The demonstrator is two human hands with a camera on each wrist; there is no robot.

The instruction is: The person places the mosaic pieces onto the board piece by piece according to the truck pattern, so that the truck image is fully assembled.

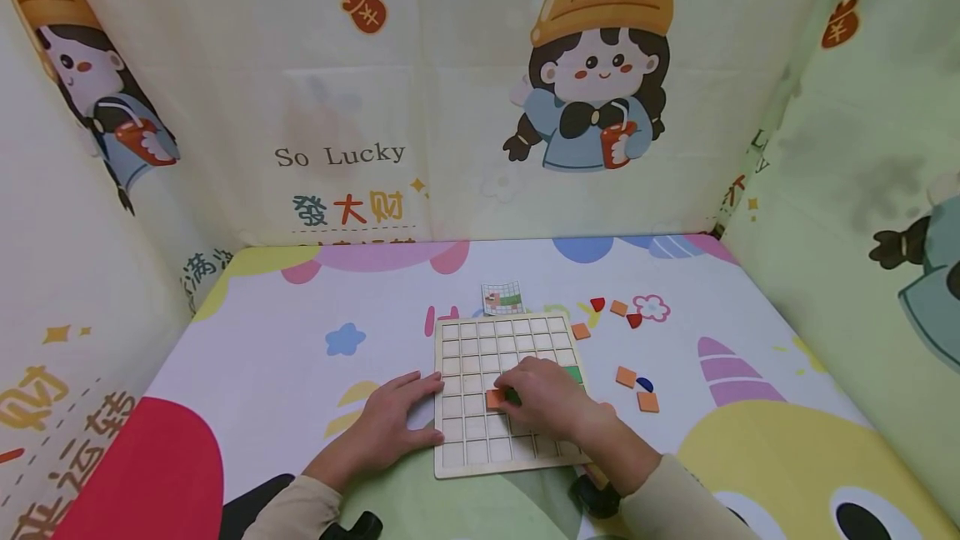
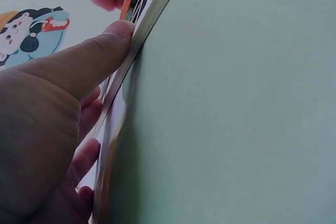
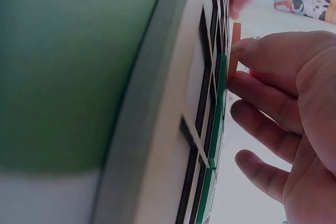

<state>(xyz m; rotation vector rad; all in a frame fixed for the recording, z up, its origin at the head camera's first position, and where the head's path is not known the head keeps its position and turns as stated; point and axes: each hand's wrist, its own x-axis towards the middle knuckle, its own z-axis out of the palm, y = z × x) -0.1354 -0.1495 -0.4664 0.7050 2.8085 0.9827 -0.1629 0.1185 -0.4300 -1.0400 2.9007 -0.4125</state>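
Observation:
A light wooden grid board (image 1: 472,454) lies on the patterned table. My right hand (image 1: 553,398) is over its middle and pinches an orange square tile (image 1: 492,399) between thumb and forefinger; the right wrist view shows this tile (image 3: 235,45) standing on edge close over the grid. Green tiles (image 3: 217,135) sit in cells beneath that hand, which mostly hides them in the head view. At the board's left edge rests my left hand (image 1: 390,422), fingers loosely spread. In the left wrist view its thumb (image 2: 100,51) lies along the board's rim.
Behind the board lies a small picture card (image 1: 502,298) with a gridded pattern. Loose orange tiles (image 1: 626,376), red pieces (image 1: 597,304) and a dark blue half-round (image 1: 644,385) are scattered to the right. Printed cloth walls (image 1: 465,107) enclose the table's back and sides.

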